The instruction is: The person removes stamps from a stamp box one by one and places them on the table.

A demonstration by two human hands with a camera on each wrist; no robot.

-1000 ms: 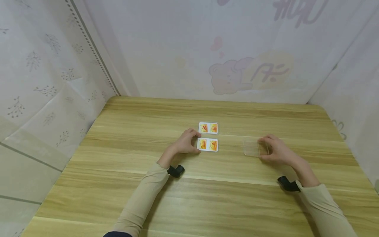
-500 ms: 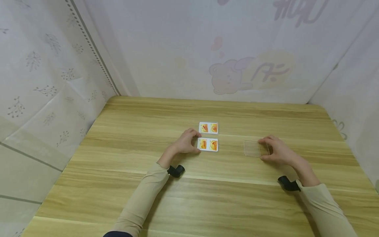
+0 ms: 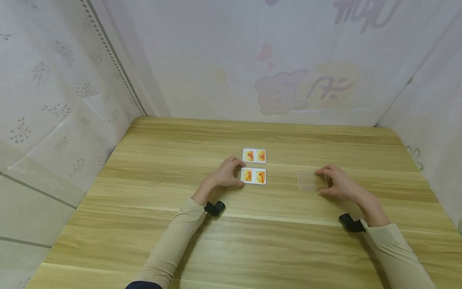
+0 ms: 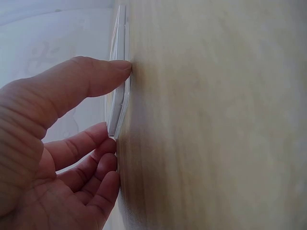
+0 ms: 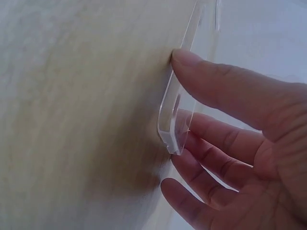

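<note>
In the head view my left hand [image 3: 227, 173] grips the left end of a flat clear plastic case [image 3: 253, 183], thumb on its near edge and fingers on its far edge. White cards with two orange-yellow pictures [image 3: 260, 176] show in it. The left wrist view has the thumb [image 4: 112, 72] against the side of the white-edged case. My right hand [image 3: 337, 184] pinches the right end of a clear, see-through plastic cover [image 3: 306, 181], thumb and fingers on opposite edges. The right wrist view shows its thin raised rim [image 5: 165, 108] close over the tabletop.
A second flat case with similar orange-pictured cards [image 3: 254, 155] lies just behind the first. Both sit on a wood-grain table [image 3: 231, 249] with rounded far corners. Patterned curtains [image 3: 202, 60] hang behind and to the sides.
My right hand and the clear plastic cover have shifted very slightly to the right. The left hand and both card cases stay in place.
</note>
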